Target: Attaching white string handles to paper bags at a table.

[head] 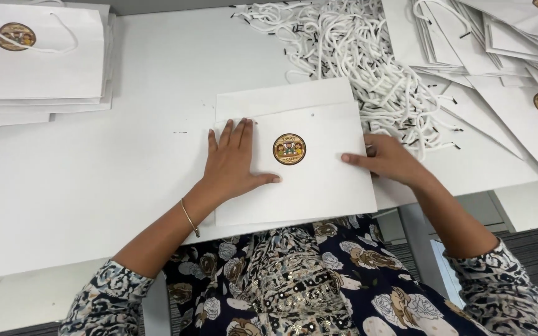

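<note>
Floral-print cloth (306, 286) fills the bottom of the view, my lap pressed up against the edge of a wide white table (82, 186) that spans the scene. On the table's far right, a loose spread of flat white paper bags (505, 68) fans out, several showing a round brown sticker. At far left sits a neater stack of finished bags (38, 59), the top one fitted with a white cord handle and the same round sticker. Between them, at the back, a tangled heap of white cord handles (356, 56) with black tips spills toward the middle.

Directly before me lies a flat white paper bag (306, 180), resting on the table's near edge atop another white sheet, its round sticker (289, 149) facing up near the centre. My left hand (235, 163) lies flat on the bag's left part, fingers spread wide and pressing down, gripping nothing. My right hand (388, 160) rests at the bag's right edge, just beside the cord heap, fingers loosely extended with the tips touching the paper; whether they pinch the edge, I cannot tell. A thin gold bangle (189, 218) circles my left wrist.
</note>
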